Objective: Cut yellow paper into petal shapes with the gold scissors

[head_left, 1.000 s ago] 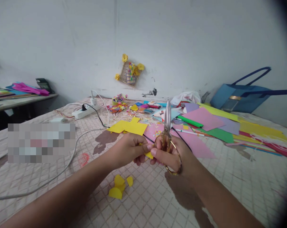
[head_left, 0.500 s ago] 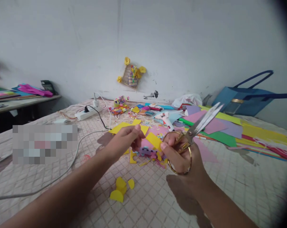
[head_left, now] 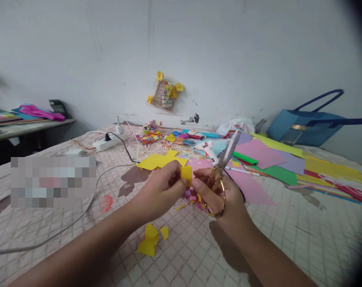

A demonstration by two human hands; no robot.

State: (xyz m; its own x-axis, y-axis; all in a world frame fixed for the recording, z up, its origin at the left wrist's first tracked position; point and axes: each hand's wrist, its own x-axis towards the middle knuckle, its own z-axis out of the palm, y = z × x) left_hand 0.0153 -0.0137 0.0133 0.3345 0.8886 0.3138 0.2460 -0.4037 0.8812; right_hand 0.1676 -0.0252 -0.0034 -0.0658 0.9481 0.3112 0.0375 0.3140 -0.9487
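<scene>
Between my hands is a small yellow paper piece [head_left: 186, 174], pinched by the thumb and fingers of my left hand [head_left: 165, 191]. My right hand [head_left: 221, 195] is closed around gold-handled scissors [head_left: 219, 169], whose blades point up and away from me; its thumb tip is close to the paper's right edge. Several cut yellow pieces [head_left: 149, 241] lie on the patterned cloth nearer to me. Small colourful scraps [head_left: 194, 197] are partly hidden behind my hands. Beyond them lie yellow sheets [head_left: 157, 160] and a white glue gun [head_left: 208, 150].
A power strip [head_left: 110, 141] with cables stands at the back left. Coloured paper sheets [head_left: 266, 153] and a green marker [head_left: 245, 158] lie on the right, before a blue bag [head_left: 312, 125]. A decorated woven frame [head_left: 167, 95] hangs on the wall.
My hands have come together. The yellow paper, earlier held at my right fingertips, is now in my left hand. The scissors have moved left and point more steeply upward.
</scene>
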